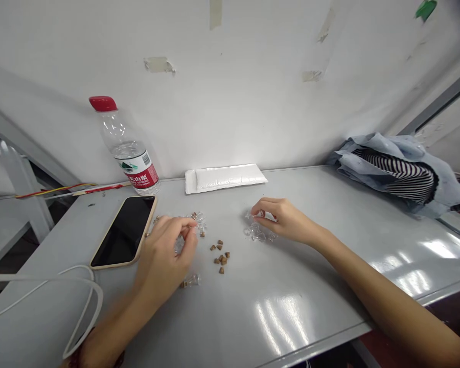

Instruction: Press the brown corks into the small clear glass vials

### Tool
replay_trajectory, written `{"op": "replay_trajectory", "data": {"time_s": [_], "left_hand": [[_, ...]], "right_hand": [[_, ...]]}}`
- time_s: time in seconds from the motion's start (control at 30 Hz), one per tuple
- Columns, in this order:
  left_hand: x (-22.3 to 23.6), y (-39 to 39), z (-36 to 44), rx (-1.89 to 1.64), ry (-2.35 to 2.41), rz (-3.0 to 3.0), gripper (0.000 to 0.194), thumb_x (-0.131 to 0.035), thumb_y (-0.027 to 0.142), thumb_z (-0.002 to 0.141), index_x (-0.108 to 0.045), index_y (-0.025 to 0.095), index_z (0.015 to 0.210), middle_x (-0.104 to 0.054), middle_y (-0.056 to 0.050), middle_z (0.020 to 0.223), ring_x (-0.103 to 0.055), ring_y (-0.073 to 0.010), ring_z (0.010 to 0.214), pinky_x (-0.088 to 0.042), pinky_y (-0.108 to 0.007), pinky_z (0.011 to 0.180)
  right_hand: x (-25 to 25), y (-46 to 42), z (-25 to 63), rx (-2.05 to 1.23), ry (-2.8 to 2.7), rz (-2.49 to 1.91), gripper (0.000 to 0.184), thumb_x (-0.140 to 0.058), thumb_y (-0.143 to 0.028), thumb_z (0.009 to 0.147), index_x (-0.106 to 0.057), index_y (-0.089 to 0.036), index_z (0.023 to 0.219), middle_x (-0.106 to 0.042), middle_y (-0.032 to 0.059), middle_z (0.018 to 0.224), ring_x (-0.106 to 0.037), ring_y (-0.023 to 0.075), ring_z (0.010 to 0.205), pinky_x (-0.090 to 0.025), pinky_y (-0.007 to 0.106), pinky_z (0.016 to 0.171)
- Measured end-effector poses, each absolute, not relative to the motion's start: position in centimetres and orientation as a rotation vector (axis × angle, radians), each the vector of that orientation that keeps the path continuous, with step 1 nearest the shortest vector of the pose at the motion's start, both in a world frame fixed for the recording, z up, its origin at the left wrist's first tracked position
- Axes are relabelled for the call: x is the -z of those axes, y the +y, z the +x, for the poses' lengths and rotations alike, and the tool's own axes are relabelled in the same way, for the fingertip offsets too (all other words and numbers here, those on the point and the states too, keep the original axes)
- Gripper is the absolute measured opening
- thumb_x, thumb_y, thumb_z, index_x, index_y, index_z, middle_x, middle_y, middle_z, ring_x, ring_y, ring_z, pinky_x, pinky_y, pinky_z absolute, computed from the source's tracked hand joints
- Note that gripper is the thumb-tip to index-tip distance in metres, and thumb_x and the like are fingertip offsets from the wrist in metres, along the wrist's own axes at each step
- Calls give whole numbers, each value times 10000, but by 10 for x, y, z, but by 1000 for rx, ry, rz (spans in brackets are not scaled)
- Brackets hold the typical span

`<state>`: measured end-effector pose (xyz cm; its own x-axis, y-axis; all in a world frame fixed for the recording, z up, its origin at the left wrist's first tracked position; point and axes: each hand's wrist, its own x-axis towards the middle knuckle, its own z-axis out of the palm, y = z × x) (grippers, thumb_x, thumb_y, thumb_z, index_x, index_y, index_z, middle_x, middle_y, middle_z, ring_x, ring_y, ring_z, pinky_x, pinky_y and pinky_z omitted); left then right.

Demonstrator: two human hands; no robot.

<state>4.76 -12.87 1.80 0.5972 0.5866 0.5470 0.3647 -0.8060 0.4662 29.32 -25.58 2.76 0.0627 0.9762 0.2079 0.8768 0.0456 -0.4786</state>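
Note:
Several tiny clear glass bottles lie on the grey table top point(276, 306) in loose groups. Several small brown cork stoppers point(220, 258) form a scattered cluster between my hands. My left hand point(164, 253) is shut on a small glass bottle point(179, 245), which shows partly below my fingers. A corked glass bottle point(190, 280) lies just below that hand. My right hand point(281, 220) has its fingers curled at a cluster of clear glass bottles point(257, 232). Whatever lies inside those fingertips is hidden.
A black smartphone in a beige case point(123, 232) lies left of my left hand. Behind it stands a water bottle with a red cap point(132, 153). A white padded envelope point(226, 179) lies against the wall, folded clothing point(398, 171) sits at the right, and a white cable point(80, 301) lies at the left.

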Motion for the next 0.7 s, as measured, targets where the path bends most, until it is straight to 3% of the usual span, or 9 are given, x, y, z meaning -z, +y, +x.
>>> {"op": "replay_trajectory", "data": {"time_s": [0.4, 0.57, 0.7], "left_hand": [[-31, -115, 44, -873, 835, 2494, 152, -503, 279, 816, -640, 214, 822, -620, 4, 654, -573, -152, 574, -381, -232, 438], [-39, -109, 37, -680, 880, 2430, 149, -506, 309, 805, -643, 252, 814, -598, 23, 623, -551, -154, 531, -342, -236, 417], [-43, -103, 31, -297, 771, 2403, 179, -497, 334, 828, -652, 253, 787, -575, 34, 570, -511, -143, 491, -349, -226, 426]], "right_hand": [[-25, -254, 298, -203, -1738, -1859, 154, -487, -144, 895, -641, -156, 897, -635, 43, 838, -559, 117, 644, -427, 253, 556], [-20, -253, 296, -184, -1935, -1721, 232, -467, -120, 915, -672, -175, 1008, -650, 79, 983, -567, 172, 871, -484, 310, 704], [-17, -253, 293, -209, -2034, -1684, 309, -441, -94, 922, -685, -210, 1071, -628, 86, 1145, -527, 199, 963, -498, 349, 765]]}}
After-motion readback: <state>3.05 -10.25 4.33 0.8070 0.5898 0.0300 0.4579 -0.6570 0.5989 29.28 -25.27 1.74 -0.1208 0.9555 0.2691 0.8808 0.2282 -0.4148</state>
